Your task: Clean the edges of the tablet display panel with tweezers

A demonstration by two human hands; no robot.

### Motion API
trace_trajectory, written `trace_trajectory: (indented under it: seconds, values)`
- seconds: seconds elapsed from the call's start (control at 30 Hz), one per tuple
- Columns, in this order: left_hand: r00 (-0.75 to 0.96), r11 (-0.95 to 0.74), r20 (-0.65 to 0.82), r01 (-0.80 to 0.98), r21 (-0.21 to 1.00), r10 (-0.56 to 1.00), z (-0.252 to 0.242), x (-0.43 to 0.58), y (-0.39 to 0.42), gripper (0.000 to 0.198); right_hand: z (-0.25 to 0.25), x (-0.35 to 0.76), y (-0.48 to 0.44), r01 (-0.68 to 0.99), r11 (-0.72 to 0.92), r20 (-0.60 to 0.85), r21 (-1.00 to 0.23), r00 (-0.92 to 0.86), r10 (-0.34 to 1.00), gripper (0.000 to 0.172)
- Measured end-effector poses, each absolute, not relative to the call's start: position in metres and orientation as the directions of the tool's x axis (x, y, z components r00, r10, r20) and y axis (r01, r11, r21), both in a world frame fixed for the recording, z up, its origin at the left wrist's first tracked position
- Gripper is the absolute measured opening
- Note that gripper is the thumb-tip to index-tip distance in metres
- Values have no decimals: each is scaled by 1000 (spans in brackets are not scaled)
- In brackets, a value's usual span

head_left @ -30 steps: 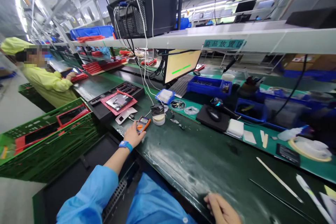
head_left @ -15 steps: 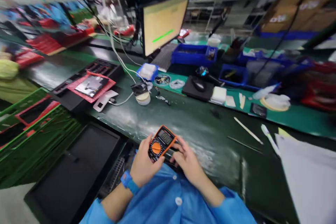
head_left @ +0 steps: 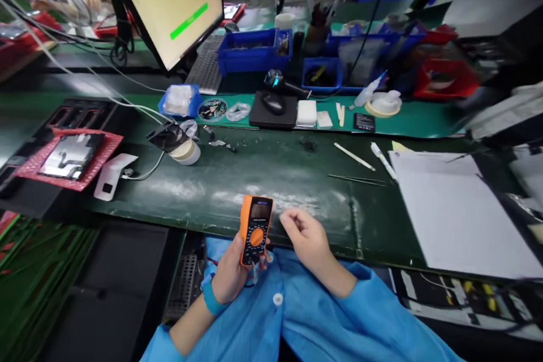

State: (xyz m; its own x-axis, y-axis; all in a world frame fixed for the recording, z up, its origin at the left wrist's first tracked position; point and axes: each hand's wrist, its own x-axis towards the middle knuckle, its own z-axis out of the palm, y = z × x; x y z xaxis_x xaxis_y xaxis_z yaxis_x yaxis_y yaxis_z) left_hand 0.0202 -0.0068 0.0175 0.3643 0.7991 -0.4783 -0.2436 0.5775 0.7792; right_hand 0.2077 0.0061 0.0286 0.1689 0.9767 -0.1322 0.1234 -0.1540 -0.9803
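Note:
My left hand (head_left: 231,271) is closed around an orange and black digital multimeter (head_left: 257,236), gripping its lower left side. The meter stands tilted over the table's front edge, its dial facing me and its display dark. Short leads (head_left: 257,268) show at its bottom end, in front of my blue smock. To the right, apart from the meter, my right hand (head_left: 307,235) has its fingers curled in, with nothing visible in them. Tweezers (head_left: 356,180) and a pale thin stick (head_left: 354,156) lie on the table beyond my right hand.
Paper sheets (head_left: 453,203) and a white pen (head_left: 384,161) lie at right. A tape roll (head_left: 185,153), a white cabled device (head_left: 112,176) and an opened tablet-like unit (head_left: 68,155) sit at left. Behind are a mouse (head_left: 274,103), blue bins (head_left: 248,48) and a monitor (head_left: 169,0).
My right hand has come off the multimeter and moved right. The meter has turned more upright, and its display has gone from digits to dark. The head view has swung to the right.

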Motion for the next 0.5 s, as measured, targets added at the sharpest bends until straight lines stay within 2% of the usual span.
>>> trace_trajectory:
  seconds: [0.1,0.17,0.27,0.33,0.43,0.5]
  values:
    - [307,413,-382,-38,910,871,10,16,-8,72,32,204,-2,116,-231,-245,-966,-120,962,40]
    - [273,308,-325,104,946,905,6,11,-9,72,31,198,-5,96,-292,-306,-952,-201,931,39]
    - [253,270,-308,177,947,917,3,6,-13,75,30,191,-5,104,-343,-358,-934,-209,910,29]
    - [262,285,-324,177,942,909,4,5,-14,74,34,190,-4,164,-297,-327,-941,-201,923,21]
    - [273,294,-337,187,937,901,9,5,-14,74,43,195,-3,312,-172,-236,-934,-182,955,20]
    - [260,282,-325,190,941,909,9,7,-12,73,45,197,-3,320,-153,-222,-935,-192,956,20]
